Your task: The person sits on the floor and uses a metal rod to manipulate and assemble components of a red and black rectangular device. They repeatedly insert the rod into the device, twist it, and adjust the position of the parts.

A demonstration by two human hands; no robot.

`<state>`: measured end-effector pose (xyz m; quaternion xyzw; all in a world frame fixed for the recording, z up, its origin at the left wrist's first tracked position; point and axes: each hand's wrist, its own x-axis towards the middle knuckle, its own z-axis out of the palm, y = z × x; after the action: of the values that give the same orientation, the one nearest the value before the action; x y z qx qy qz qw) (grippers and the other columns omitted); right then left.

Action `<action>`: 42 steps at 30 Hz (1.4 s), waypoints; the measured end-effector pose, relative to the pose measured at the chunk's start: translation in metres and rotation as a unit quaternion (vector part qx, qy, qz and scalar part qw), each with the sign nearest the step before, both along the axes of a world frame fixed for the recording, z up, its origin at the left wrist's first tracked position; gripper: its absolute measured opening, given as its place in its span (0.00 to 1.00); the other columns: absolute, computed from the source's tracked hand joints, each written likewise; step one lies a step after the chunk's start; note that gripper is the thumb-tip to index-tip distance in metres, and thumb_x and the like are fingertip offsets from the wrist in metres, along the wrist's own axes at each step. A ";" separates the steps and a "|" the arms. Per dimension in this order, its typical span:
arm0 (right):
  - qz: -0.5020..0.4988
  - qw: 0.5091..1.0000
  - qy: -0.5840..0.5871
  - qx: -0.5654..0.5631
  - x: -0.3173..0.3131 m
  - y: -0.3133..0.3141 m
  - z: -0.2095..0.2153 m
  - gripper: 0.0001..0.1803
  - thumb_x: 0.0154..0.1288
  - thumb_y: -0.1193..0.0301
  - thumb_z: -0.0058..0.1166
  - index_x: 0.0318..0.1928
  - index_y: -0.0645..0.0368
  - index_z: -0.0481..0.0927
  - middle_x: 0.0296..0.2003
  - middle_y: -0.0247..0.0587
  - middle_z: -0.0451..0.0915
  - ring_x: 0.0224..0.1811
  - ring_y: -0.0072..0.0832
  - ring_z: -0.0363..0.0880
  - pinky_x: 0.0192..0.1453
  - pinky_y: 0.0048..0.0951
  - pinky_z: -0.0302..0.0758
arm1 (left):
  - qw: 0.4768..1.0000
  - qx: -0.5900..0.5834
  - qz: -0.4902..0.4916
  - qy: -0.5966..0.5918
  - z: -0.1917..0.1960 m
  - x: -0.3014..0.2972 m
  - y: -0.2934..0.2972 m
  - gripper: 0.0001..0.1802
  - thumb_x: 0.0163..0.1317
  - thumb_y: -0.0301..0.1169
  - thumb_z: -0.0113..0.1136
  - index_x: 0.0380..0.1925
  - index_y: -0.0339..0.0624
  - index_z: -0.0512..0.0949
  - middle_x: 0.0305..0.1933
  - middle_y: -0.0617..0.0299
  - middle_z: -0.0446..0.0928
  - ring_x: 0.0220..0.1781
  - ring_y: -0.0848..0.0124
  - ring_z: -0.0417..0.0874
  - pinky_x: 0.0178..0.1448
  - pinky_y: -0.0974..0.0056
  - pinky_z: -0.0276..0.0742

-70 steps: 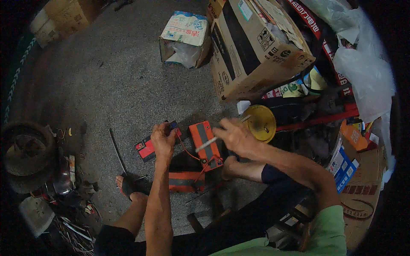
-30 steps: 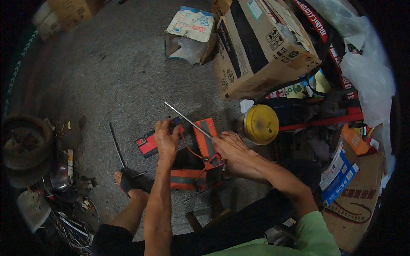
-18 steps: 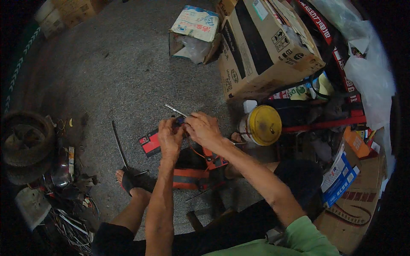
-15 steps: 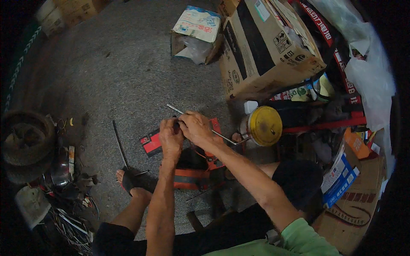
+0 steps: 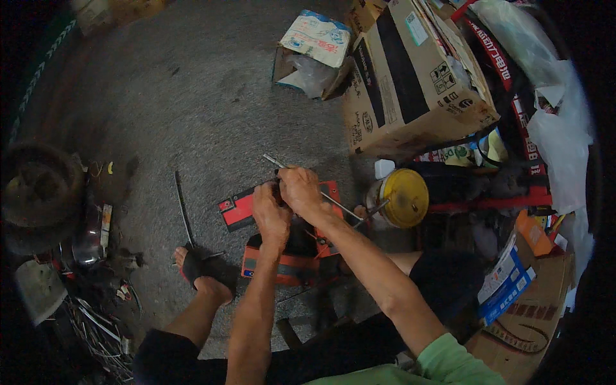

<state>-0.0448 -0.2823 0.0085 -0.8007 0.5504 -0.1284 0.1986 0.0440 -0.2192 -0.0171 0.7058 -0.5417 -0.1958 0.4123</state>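
One metal rod (image 5: 343,208) in right hand's (image 5: 299,191) grasp. Left hand (image 5: 271,208) curled at red battery's (image 5: 239,209) right end; hold cannot be told. Battery lies on floor (image 5: 212,115), in from right edge lined by carton (image 5: 427,96). Likely step: work at battery end. Next move calls for steady rod.

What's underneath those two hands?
A red-and-black block sticks out left of the left hand; its other end is covered. A metal rod runs through the right hand, its middle hidden. Whatever lies between the hands is mostly hidden.

Dim light covers the floor (image 5: 199,115), and the fisheye rim blackens.
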 end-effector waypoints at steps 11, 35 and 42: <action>0.019 0.998 0.021 -0.053 0.002 0.001 0.001 0.02 0.54 0.81 0.55 0.29 0.63 0.79 0.32 0.53 0.79 0.36 0.54 0.81 0.39 0.49 0.78 | 0.989 0.140 0.047 0.000 0.002 -0.017 0.009 0.10 0.55 0.32 0.63 0.31 0.35 0.80 0.32 0.42 0.82 0.37 0.41 0.84 0.38 0.42 0.76; -0.143 0.881 -0.270 0.361 -0.031 -0.026 0.026 0.12 0.56 0.75 0.67 0.40 0.68 0.84 0.28 0.38 0.83 0.25 0.19 0.77 0.19 0.20 0.71 | 0.942 0.097 0.069 0.315 0.002 -0.014 0.020 0.14 0.55 0.23 0.65 0.43 0.36 0.85 0.39 0.54 0.86 0.40 0.65 0.87 0.49 0.62 0.80; -0.125 0.872 -0.254 0.400 -0.046 -0.033 0.030 0.13 0.57 0.75 0.67 0.43 0.68 0.83 0.28 0.35 0.82 0.25 0.21 0.79 0.27 0.21 0.75 | 0.931 0.108 0.038 0.345 0.012 -0.015 0.021 0.13 0.56 0.20 0.65 0.43 0.33 0.84 0.41 0.56 0.84 0.43 0.69 0.84 0.50 0.65 0.79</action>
<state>-0.0906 -0.3152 0.0390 -0.5176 0.5810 -0.1198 0.6166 0.0292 -0.1986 -0.0054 0.6548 -0.3144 -0.4694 0.5022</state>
